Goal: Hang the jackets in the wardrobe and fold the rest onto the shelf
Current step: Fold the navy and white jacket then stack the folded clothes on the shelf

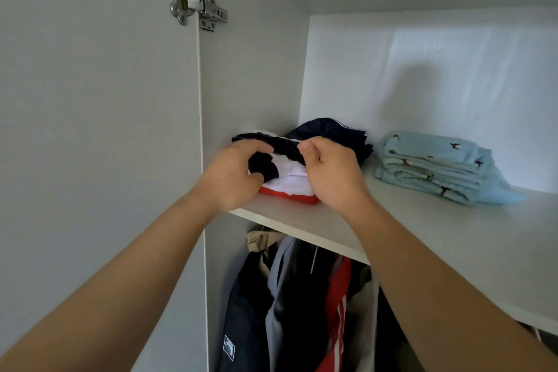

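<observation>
Head view, I see left hand (232,175), right hand (332,175), fingers curled gripping folded garment (294,181), shelf (437,235) front-left corner (jackets (287,296) hanging below).

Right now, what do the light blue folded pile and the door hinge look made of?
The light blue folded pile: soft, fuzzy fabric, probably fleece or terry; matte, with thick rounded folds. The door hinge: metal, likely steel; shiny silver with glints.

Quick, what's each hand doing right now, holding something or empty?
Left hand: closed, gripping the folded navy-white-red garment on the shelf.
Right hand: closed, pinching the same garment's top edge.
</observation>
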